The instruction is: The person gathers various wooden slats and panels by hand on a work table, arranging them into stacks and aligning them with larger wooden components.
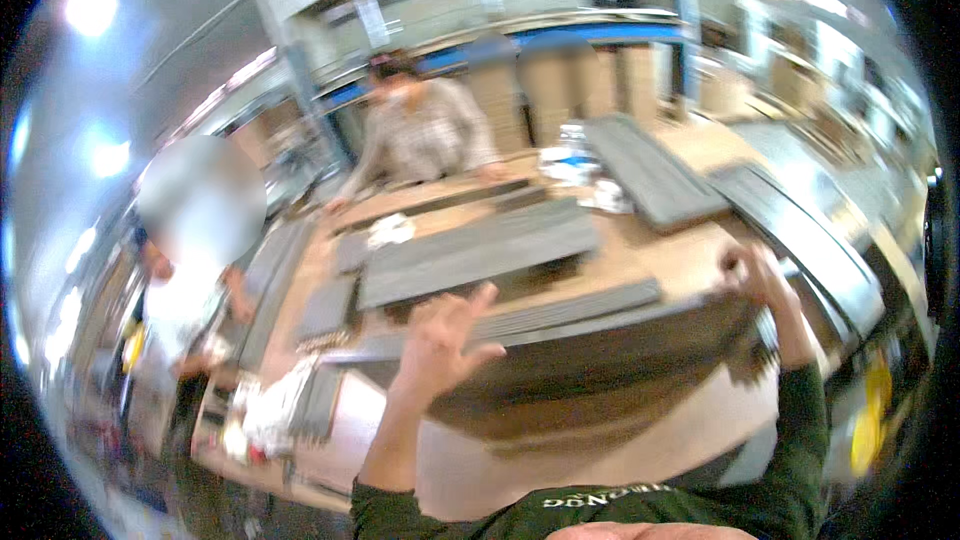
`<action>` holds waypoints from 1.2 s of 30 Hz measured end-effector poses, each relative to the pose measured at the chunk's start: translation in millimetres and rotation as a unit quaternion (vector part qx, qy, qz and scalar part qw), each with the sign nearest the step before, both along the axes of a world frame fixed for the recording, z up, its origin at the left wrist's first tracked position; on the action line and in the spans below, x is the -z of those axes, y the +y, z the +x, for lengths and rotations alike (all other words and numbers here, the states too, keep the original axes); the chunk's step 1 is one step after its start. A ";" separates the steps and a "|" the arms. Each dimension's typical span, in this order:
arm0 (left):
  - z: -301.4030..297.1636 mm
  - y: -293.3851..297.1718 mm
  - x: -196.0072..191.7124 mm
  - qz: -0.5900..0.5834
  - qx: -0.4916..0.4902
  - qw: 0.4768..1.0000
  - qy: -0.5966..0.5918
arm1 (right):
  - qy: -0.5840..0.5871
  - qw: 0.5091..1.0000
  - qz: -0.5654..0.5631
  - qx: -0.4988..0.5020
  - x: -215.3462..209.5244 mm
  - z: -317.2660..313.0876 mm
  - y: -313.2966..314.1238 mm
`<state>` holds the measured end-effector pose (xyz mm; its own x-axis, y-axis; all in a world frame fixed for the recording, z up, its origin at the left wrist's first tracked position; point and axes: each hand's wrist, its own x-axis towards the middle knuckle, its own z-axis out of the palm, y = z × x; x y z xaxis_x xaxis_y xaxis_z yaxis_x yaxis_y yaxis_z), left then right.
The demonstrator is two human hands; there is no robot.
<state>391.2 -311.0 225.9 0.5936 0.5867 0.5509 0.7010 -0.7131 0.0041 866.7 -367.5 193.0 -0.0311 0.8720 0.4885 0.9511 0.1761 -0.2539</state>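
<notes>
In front of me a long dark board (620, 365) stretches across the near side of the table. Over its left end is my left hand (440, 345), thumb spread away from the fingers and nothing in its grasp. My right hand (765, 280) is above the board's right end with curled fingers; blur hides what they may hold. Just beyond the board lies a narrow grooved grey strip (570, 310). Farther back, a wide grey panel (480, 250) rests raised above the tabletop.
Another grey panel (655, 175) lies at the back right, beside a clear plastic bottle (573, 145). One person (425, 130) leans at the far side; another (185, 300) stands at the left. White crumpled material (275, 405) sits at the near left. A yellow object (870, 420) shows at right.
</notes>
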 end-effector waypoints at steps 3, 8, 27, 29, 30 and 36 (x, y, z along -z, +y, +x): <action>-91.3 -1.5 14.8 0.078 -0.194 0.963 -0.170 | -0.112 0.980 -0.162 0.021 0.3 -39.9 -18.8; -226.3 -13.0 116.6 -0.063 -0.176 0.706 -0.683 | -0.125 0.986 -0.103 -0.029 4.4 -66.3 23.1; -63.2 14.1 191.9 -0.049 -0.127 0.838 -0.528 | -0.194 0.910 -0.264 -0.256 -19.9 -272.7 81.4; -39.8 10.0 162.7 -0.184 -0.029 0.730 -0.658 | -0.212 0.908 -0.150 -0.327 -11.3 -297.0 92.1; -43.2 9.7 158.6 -0.193 -0.053 0.719 -0.665 | -0.192 0.908 -0.173 -0.330 -18.8 -302.7 92.6; -47.3 12.0 158.5 -0.111 -0.083 0.755 -0.641 | -0.182 0.901 -0.192 -0.346 -31.9 -305.8 110.5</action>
